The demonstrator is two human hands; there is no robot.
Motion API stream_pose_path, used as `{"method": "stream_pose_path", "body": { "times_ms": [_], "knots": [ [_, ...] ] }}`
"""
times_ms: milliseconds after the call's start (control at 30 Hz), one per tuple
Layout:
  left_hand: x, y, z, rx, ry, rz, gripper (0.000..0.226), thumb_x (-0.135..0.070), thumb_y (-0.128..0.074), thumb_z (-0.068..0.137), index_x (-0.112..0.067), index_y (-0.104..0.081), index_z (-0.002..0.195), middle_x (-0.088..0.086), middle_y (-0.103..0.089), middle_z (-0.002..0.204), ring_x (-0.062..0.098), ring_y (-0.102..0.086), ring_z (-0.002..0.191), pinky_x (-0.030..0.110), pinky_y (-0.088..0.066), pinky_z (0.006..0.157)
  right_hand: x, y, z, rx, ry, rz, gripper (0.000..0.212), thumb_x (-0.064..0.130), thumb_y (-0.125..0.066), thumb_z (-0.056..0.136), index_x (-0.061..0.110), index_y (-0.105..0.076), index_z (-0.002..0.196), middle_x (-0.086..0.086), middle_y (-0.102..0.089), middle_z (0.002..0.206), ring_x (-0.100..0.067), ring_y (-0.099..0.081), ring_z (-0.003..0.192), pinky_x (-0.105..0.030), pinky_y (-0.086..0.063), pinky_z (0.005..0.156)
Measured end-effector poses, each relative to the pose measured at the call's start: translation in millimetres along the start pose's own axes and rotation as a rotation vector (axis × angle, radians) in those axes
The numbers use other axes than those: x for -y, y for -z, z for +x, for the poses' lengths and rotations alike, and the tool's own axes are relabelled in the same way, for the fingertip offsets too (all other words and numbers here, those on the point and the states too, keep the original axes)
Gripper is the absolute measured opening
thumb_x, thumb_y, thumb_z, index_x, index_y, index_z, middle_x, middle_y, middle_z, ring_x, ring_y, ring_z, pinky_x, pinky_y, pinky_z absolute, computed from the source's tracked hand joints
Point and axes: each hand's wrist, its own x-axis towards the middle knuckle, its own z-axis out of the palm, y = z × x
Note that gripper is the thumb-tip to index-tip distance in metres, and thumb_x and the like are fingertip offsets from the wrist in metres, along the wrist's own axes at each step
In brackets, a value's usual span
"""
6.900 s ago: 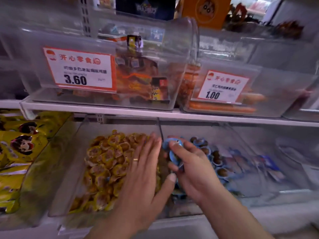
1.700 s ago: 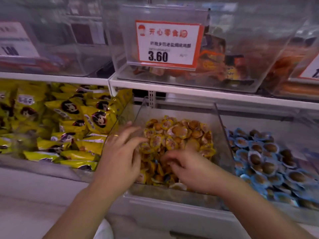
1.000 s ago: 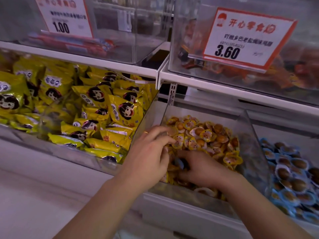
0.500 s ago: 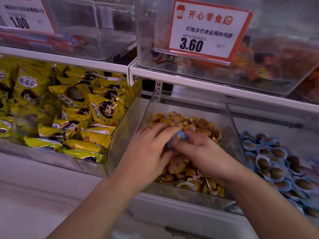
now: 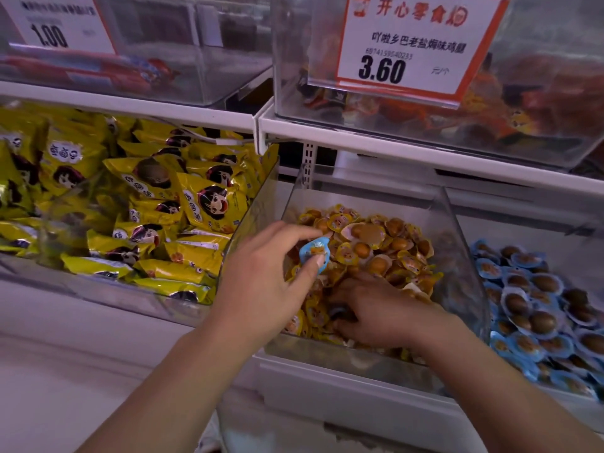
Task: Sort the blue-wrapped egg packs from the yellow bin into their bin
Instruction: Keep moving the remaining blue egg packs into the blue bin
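Left hand (image 5: 261, 282) is now pinching the blue-wrapped egg pack (image 5: 314, 254) just passed over, freeing the right hand (image 5: 376, 308), fingers curled, for digging the yellow bin (image 5: 457, 256) again.

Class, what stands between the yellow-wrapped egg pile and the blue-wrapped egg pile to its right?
The clear plastic bin wall, in the head view.

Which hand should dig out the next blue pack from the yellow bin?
Right. The right hand is already down among the yellow packs, while the left hand pinches a blue pack above them.
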Motion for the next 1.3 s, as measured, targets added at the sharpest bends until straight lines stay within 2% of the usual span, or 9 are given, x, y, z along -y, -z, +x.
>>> {"method": "stream_pose_path", "body": {
  "times_ms": [167,433,633,767,867,1000,1100,1200,1300],
  "knots": [
    [1.9,3.3,-1.1,0.02,0.006,-0.042,0.024,-0.026,-0.072,0.09,-0.028,-0.068,0.113,-0.02,-0.061,0.104,0.001,-0.058,0.095,0.024,-0.047,0.081,-1.9,-9.3,4.7,0.069,-0.075,-0.045,0.056,0.047,-0.061,0.074,0.033,-0.058,0.128,0.003,-0.049,0.133,-0.024,-0.036,0.131,-0.038,-0.034,0.11],
    [-3.6,1.5,-0.6,0.011,0.003,-0.053,0.021,-0.027,-0.07,0.09,-0.032,-0.064,0.11,-0.019,-0.06,0.105,0.003,-0.059,0.096,0.03,-0.05,0.079,4.3,-2.4,2.4,-0.188,-0.053,-0.107,0.016,0.04,-0.065,0.083,0.026,-0.06,0.09,0.0,-0.061,0.107,-0.021,-0.046,0.116,-0.034,-0.036,0.099],
    [-13.9,-9.9,0.6,-0.032,0.096,-0.163,0.022,-0.029,-0.071,0.089,-0.037,-0.056,0.103,-0.021,-0.061,0.103,-0.003,-0.061,0.097,0.01,-0.047,0.077,-1.1,37.1,-23.2,-0.817,-0.226,0.708,0.015,0.032,-0.078,0.081,0.024,-0.069,0.073,0.011,-0.071,0.078,0.002,-0.065,0.069,-0.007,-0.043,0.063],
    [-28.8,-23.8,7.0,-0.007,0.479,-0.574,0.015,-0.025,-0.069,0.092,-0.03,-0.059,0.102,-0.01,-0.071,0.101,0.011,-0.071,0.092,0.036,-0.059,0.078,4.4,54.7,-42.7,-0.767,-0.091,1.325,0.026,0.039,-0.077,0.074,0.014,-0.074,0.079,-0.007,-0.074,0.073,-0.009,-0.057,0.051,-0.019,-0.046,0.048],
    [-41.1,-22.9,12.2,0.047,0.752,-1.185,0.017,-0.023,-0.057,0.1,-0.008,-0.058,0.107,0.013,-0.073,0.097,0.029,-0.075,0.084,0.038,-0.06,0.062,20.4,49.0,-41.6,-0.773,-0.075,1.308,0.017,0.026,-0.077,0.078,0.01,-0.071,0.076,-0.007,-0.07,0.063,-0.011,-0.057,0.046,-0.022,-0.048,0.044],
    [-42.3,-19.1,8.9,0.129,0.637,-1.07,0.038,-0.037,-0.067,0.083,-0.011,-0.06,0.11,0.007,-0.07,0.088,0.025,-0.07,0.072,0.03,-0.049,0.048,42.0,38.6,-30.2,-0.893,-0.136,1.265,0.026,0.027,-0.073,0.087,0.005,-0.07,0.073,-0.014,-0.07,0.066,-0.019,-0.065,0.053,-0.032,-0.055,0.052],
    [-35.8,-11.4,6.4,0.099,0.527,-0.92,0.02,-0.017,-0.065,0.093,-0.017,-0.061,0.112,0.005,-0.071,0.086,0.023,-0.065,0.063,0.026,-0.044,0.043,40.0,49.5,-27.6,-0.724,-0.194,1.331,0.046,0.037,-0.054,0.101,0.009,-0.069,0.068,-0.01,-0.066,0.057,-0.019,-0.061,0.049,-0.028,-0.049,0.048],
    [-23.2,6.6,4.6,-0.032,0.316,-0.76,0.017,-0.029,-0.066,0.092,-0.029,-0.062,0.109,0.004,-0.069,0.089,0.021,-0.066,0.062,0.024,-0.048,0.046,29.4,52.2,-25.2,-0.173,-0.233,1.178,0.05,0.027,-0.041,0.106,-0.001,-0.072,0.08,-0.019,-0.074,0.075,-0.03,-0.07,0.069,-0.036,-0.054,0.065],
    [-11.9,16.7,3.3,-0.131,0.266,-0.641,0.015,-0.036,-0.066,0.091,-0.035,-0.061,0.106,-0.004,-0.067,0.087,0.013,-0.065,0.058,0.02,-0.05,0.05,32.2,34.2,-17.9,0.266,-0.15,0.84,0.046,0.027,-0.037,0.106,0.003,-0.076,0.105,-0.008,-0.076,0.105,-0.011,-0.07,0.09,-0.019,-0.053,0.072]
  ]
}}
